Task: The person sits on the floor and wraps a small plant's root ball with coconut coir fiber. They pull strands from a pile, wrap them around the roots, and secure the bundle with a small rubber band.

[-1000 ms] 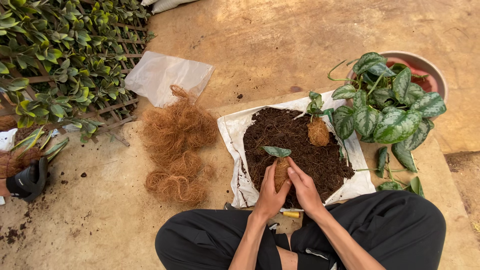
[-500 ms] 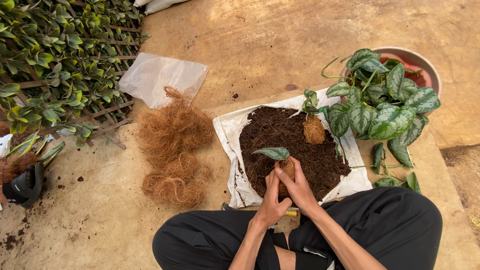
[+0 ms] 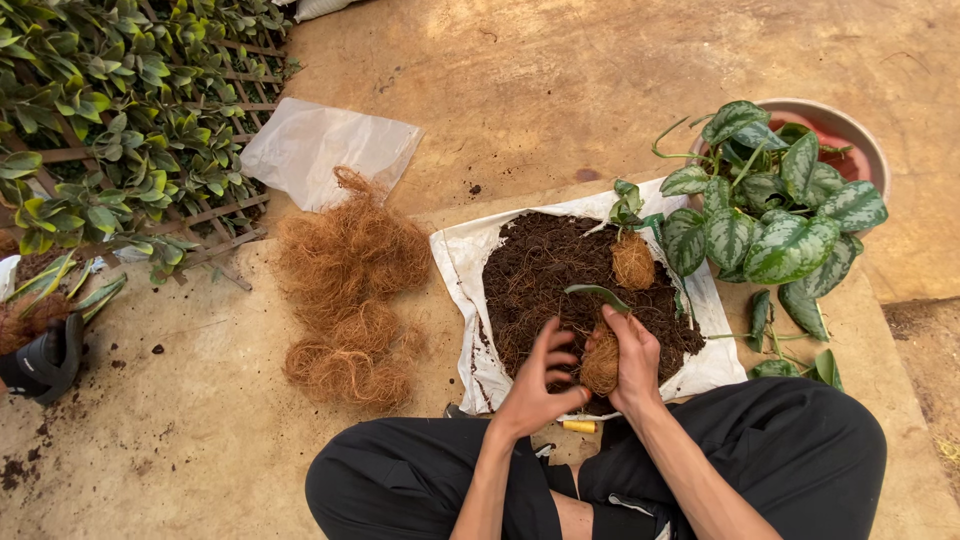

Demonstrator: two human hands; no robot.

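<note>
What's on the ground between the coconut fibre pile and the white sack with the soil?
In the head view, only a narrow strip of bare concrete floor separates the coconut fibre pile from the white sack. Nothing lies on it.

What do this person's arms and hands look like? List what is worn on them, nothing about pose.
Both forearms are bare, with no sleeves in view. The left hand and right hand are bare too: no gloves, and no rings, watch or bands that can be made out. The only clothing visible is black trousers on the crossed legs.
</note>
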